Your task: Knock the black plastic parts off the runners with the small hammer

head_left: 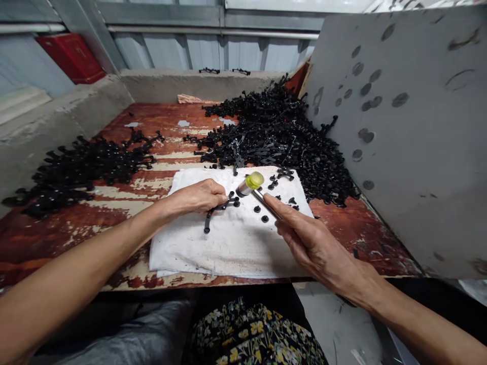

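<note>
My left hand [203,196] is closed on a black branched bracket [207,221], which it keeps against a folded white cloth [213,253]. Two arms of the bracket stick out past the fingers, one toward me and one to the right. My right hand [304,228] grips the metal handle of a small mallet [249,183] with a clear yellow-green face. The mallet head is just above and right of the bracket's end; I cannot tell if they touch. Loose black round caps [265,219] lie on the cloth between my hands and beyond them.
A large heap of black parts [266,132] covers the back right of the worn red wooden table [125,238]. A smaller pile of brackets [87,167] lies at the left. An upright grey panel [399,152] borders the right side, and a concrete ledge [160,86] runs along the back.
</note>
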A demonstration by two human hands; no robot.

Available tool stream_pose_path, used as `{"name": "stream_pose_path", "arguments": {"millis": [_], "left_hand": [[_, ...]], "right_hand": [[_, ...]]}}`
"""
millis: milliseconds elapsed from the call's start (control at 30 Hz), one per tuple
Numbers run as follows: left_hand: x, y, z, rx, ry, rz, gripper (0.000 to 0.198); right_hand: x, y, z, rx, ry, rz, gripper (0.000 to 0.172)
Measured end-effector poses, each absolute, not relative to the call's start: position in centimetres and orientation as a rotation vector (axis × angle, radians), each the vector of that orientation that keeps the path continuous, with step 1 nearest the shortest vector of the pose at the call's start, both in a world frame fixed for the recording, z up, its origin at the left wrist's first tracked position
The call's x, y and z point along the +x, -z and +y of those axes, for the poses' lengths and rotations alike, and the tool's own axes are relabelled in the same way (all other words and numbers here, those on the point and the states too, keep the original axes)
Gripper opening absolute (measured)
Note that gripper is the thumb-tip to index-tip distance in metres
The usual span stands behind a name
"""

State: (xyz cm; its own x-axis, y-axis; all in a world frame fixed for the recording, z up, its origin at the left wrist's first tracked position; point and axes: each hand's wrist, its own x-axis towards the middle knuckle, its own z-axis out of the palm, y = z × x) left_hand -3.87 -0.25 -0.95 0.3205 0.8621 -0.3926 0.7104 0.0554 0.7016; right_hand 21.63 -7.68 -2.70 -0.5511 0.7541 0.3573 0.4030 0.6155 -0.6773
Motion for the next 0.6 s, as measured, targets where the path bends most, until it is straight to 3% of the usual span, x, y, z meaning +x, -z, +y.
{"name": "stream_pose_path", "arguments": {"millis": [233,600], "left_hand": [[-4.5,1.8,-0.3,1.751,-0.254,1.37,0.027],[-5.0,2.5,-0.2,1.732,-0.214,1.34,0.027]], "right_hand": [[20.8,4.0,-6.6,-1.018,-0.384,-2.402,0.067],[20.7,2.7,-7.1,-1.048,-0.323,-2.451,0.068]]}}
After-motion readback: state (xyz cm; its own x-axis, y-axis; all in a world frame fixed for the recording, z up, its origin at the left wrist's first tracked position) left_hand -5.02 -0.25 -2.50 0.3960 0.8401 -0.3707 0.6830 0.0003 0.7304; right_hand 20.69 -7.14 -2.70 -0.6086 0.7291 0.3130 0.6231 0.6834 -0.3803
